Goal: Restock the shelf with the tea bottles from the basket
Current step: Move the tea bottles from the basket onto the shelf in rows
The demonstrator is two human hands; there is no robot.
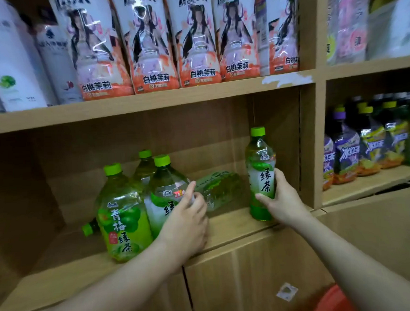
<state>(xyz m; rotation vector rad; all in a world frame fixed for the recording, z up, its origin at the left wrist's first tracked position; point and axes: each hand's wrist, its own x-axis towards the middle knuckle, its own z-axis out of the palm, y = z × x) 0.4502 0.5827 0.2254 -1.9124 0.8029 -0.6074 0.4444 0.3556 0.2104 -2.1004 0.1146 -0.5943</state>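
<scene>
My right hand [281, 202] grips a green tea bottle [260, 167] standing upright near the right wall of the lower shelf [236, 226]. My left hand [186, 222] holds the middle of another green tea bottle [164, 191] that stands in a group with a plum green tea bottle [121, 216] and a third bottle [144, 168] behind. One bottle [220, 188] lies on its side between my hands. Behind the plum bottle another [88, 228] lies flat, only its green cap end showing. A red basket edge [332, 299] shows at the bottom right.
The upper shelf [151, 103] carries a row of peach jasmine tea bottles [149, 48] and white bottles [15, 69] on the left. The right compartment holds purple-labelled iced tea bottles [361, 147]. A cardboard box [250, 270] sits below the shelf front.
</scene>
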